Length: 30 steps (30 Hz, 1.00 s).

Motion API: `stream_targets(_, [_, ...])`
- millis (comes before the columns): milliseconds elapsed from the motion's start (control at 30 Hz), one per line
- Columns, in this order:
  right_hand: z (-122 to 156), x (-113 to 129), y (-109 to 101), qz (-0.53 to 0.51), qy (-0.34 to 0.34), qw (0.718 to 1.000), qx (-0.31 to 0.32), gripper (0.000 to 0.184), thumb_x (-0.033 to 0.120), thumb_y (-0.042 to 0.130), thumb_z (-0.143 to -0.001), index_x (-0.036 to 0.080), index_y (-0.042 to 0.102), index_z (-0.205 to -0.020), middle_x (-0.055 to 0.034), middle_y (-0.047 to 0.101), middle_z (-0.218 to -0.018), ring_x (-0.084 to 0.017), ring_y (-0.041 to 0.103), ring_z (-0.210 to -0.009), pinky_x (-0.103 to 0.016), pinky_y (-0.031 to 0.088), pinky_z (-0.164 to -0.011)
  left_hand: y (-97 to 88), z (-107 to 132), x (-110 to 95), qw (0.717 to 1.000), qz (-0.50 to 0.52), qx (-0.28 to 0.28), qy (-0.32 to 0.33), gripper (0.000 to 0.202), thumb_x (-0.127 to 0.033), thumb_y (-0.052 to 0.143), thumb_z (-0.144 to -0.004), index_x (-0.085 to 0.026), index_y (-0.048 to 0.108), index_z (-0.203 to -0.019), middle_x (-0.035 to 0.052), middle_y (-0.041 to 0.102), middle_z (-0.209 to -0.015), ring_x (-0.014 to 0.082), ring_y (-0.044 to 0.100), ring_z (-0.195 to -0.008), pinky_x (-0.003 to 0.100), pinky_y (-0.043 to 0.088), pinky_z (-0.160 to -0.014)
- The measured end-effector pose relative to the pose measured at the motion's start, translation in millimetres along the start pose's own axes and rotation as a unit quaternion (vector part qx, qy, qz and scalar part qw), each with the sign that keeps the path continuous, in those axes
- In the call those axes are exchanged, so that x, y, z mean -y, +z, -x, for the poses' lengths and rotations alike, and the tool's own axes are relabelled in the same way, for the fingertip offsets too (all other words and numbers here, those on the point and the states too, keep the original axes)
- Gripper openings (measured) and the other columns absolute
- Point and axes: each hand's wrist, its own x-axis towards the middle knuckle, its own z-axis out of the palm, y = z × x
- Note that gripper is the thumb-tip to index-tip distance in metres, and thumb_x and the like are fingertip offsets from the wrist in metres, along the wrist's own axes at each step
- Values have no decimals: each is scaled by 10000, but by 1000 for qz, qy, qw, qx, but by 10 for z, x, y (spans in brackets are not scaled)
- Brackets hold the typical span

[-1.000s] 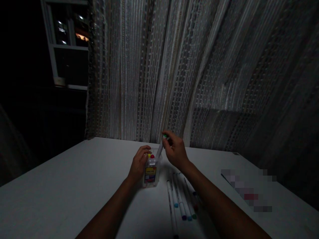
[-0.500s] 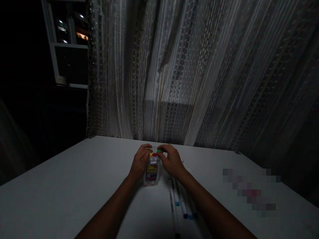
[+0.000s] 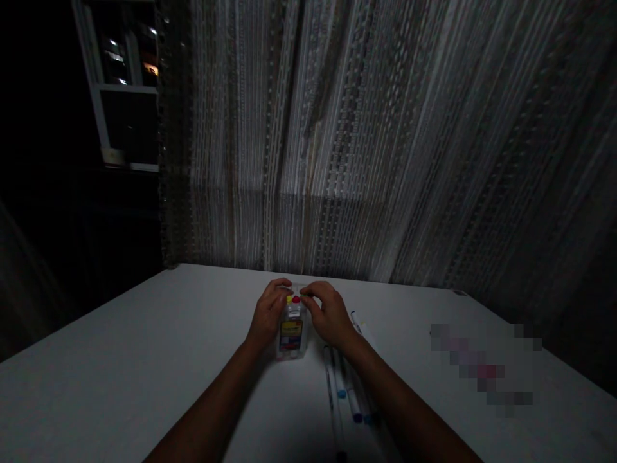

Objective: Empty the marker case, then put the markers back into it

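Observation:
A clear plastic case (image 3: pixel 292 352) with a yellow and dark label stands upright on the white table. My left hand (image 3: pixel 267 315) is closed around its left side, fingers at the top rim. A yellow cap (image 3: pixel 289 299) and a red cap (image 3: pixel 296 299) show at the case's opening, close to my left fingertips. At the top right of the case, my right hand (image 3: pixel 330 313) pinches a green-capped marker, almost wholly hidden by the fingers. Several white markers with blue and dark ends (image 3: pixel 354 405) lie on the table by my right forearm, partly covered by it.
The white table (image 3: pixel 168 334) reaches back to a striped curtain (image 3: pixel 337 161). A blurred, pixelated patch (image 3: pixel 486 371) covers something on the table at the right. A dark window (image 3: pixel 128 122) is at the upper left. The light is dim.
The green cap, plain to see at my right fingertips before, is now nearly hidden between them, and those fingers sit slightly nearer the red cap. The view has shifted a little.

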Motion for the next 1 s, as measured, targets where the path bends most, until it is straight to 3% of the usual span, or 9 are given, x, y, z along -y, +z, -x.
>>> stream_targets(433, [25, -67, 52, 19, -39, 999, -8, 204, 116, 492, -797, 156, 680, -865, -78, 647, -863, -201, 515, -956, -331, 405, -848, 11, -8, -1, 1000, -2, 3, -4, 400, -439, 335, -867, -159, 616, -810, 81, 519, -1030, 208, 503, -996, 335, 412, -865])
stream_targets(633, [25, -88, 67, 12, -90, 995, -37, 174, 110, 500, -785, 142, 669, -806, -76, 652, -813, -192, 545, -839, -335, 418, -807, 11, -7, 37, 1000, -17, -2, -4, 466, -478, 282, -876, -163, 617, -800, 81, 530, -1048, 204, 519, -962, 337, 409, -866])
stream_targets(900, [63, -132, -31, -51, -59, 997, -28, 276, 148, 403, -811, 158, 638, -956, -85, 655, -958, -175, 566, -938, -328, 424, -856, 7, -7, 70, 1000, -20, 1, 0, 479, -491, 274, -875, -171, 623, -805, 76, 529, -1047, 208, 505, -1006, 335, 399, -892])
stream_targets(1000, [97, -244, -110, -77, -25, 995, -60, 296, 191, 372, -831, 172, 619, -993, -85, 645, -1000, -171, 568, -961, -320, 428, -853, 13, -7, 59, 1000, -17, -3, -1, 475, -496, 280, -871, -174, 624, -809, 73, 522, -1060, 206, 509, -998, 331, 410, -872])
